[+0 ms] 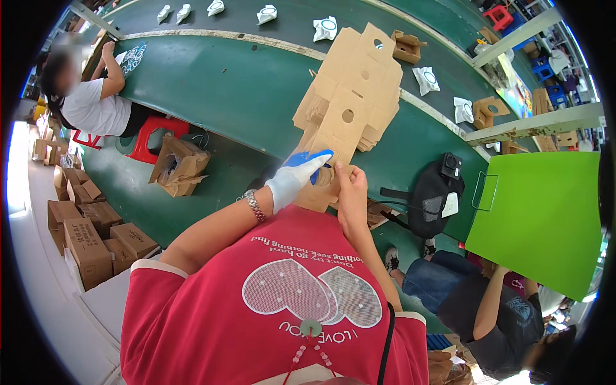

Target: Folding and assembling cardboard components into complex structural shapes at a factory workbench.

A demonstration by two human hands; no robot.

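Note:
A stack of flat brown die-cut cardboard box blanks (350,96) with round holes lies on the green table in front of me. My left hand (300,174), in a white and blue glove, is closed on the near end of a blank, its thumb stretched along the top. My right hand (351,192) is bare and pinches the same near end from the right side. A folded part of the cardboard (319,197) shows below and between my hands, close to my body. My right fingertips are partly hidden by the cardboard.
White wrapped packets (325,29) and an open brown box (408,47) stand on the dark belt beyond the table. A black bag (436,196) lies to my right, near a lime-green panel (539,221). One person sits at left; another is at lower right.

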